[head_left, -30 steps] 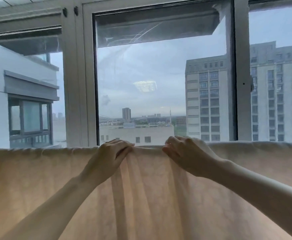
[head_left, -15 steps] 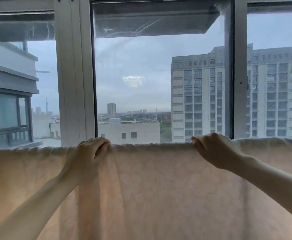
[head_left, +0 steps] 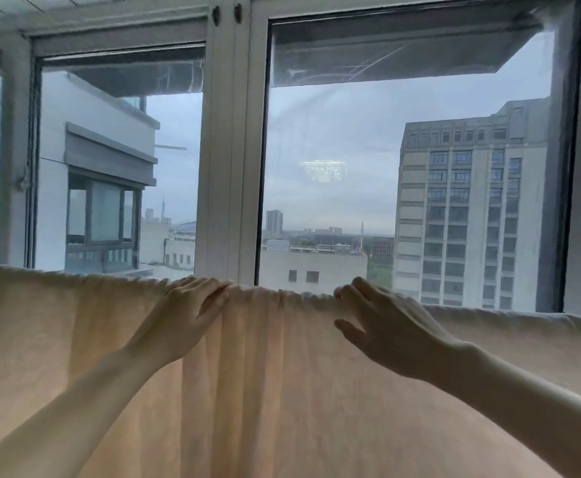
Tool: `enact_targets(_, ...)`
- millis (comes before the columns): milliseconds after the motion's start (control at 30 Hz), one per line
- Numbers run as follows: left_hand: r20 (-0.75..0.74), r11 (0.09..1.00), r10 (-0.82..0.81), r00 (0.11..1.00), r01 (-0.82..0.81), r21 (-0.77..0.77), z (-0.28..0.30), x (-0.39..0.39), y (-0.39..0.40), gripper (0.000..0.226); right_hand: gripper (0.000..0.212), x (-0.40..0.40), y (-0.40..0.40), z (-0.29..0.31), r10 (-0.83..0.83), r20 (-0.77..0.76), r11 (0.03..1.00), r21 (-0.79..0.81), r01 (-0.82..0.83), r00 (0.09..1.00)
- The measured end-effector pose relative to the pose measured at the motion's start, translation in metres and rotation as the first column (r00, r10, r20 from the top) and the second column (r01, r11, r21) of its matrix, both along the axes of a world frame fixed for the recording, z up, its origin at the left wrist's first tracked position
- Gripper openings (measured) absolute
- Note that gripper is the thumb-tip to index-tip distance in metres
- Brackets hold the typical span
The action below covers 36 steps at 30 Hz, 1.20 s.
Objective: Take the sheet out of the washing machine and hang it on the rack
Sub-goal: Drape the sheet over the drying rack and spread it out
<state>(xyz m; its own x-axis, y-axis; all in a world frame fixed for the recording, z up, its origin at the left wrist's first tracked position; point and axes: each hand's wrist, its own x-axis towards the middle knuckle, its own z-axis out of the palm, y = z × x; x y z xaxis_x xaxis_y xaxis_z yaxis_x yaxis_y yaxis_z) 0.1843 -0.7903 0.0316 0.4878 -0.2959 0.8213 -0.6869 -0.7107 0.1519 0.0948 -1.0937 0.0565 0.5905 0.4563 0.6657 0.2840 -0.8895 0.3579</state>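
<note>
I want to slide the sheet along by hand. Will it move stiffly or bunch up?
Likely bunches: the sheet already gathers into folds between the hands. It looks thin, since light shows through, so probably light and floppy.

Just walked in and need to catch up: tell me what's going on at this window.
A person is hanging a pale peach sheet in front of the window. It is draped over a rail hidden under its top fold. The left hand rests on that fold, and the right hand is open, fingers spread against it. Between the hands the fabric is bunched.
</note>
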Motion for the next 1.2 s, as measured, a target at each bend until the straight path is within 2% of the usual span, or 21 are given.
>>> enact_targets(100, 0.0, 1.0, 0.015, 1.0, -0.015, 0.021, -0.002, 0.007, 0.022, 0.051, 0.045, 0.013, 0.036, -0.005, 0.061, 0.033, 0.998, -0.013, -0.061, 0.998)
enact_targets(333, 0.01, 0.999, -0.007, 1.0, 0.007, 0.035, -0.003, 0.043, 0.097, 0.033, 0.045, 0.042, 0.12, -0.002, 0.057, 0.031, 0.998, -0.007, -0.057, 0.998)
enact_targets(400, 0.018, 0.998, -0.033, 0.999, 0.032, 0.05, -0.001, 0.055, 0.122, 0.028, 0.045, 0.052, 0.148, -0.002, 0.037, 0.043, 0.999, 0.006, -0.037, 0.998)
enact_targets(733, 0.021, 0.986, -0.133, 0.991, 0.13, 0.106, 0.002, 0.114, 0.264, 0.035, 0.03, 0.099, 0.284, -0.01, -0.096, 0.087, 0.988, 0.13, 0.085, 0.992)
enact_targets(867, 0.053, 0.986, -0.069, 0.996, 0.06, 0.156, 0.005, 0.125, 0.305, 0.049, 0.037, 0.107, 0.315, -0.007, -0.106, 0.069, 0.985, 0.143, 0.096, 0.992)
enact_targets(967, 0.009, 0.992, -0.065, 0.998, 0.064, 0.104, 0.002, 0.133, 0.329, 0.051, 0.039, 0.11, 0.325, -0.006, -0.116, 0.035, 0.982, 0.153, 0.109, 0.993)
enact_targets(1100, 0.013, 0.995, -0.027, 1.0, 0.025, 0.092, -0.005, 0.137, 0.345, 0.03, 0.023, 0.111, 0.333, -0.005, -0.1, 0.02, 0.985, 0.14, 0.096, 0.995)
enact_targets(1200, 0.007, 0.995, -0.001, 1.0, 0.0, 0.095, -0.006, 0.137, 0.351, 0.028, 0.021, 0.113, 0.342, -0.001, -0.09, 0.017, 0.989, 0.119, 0.087, 0.996)
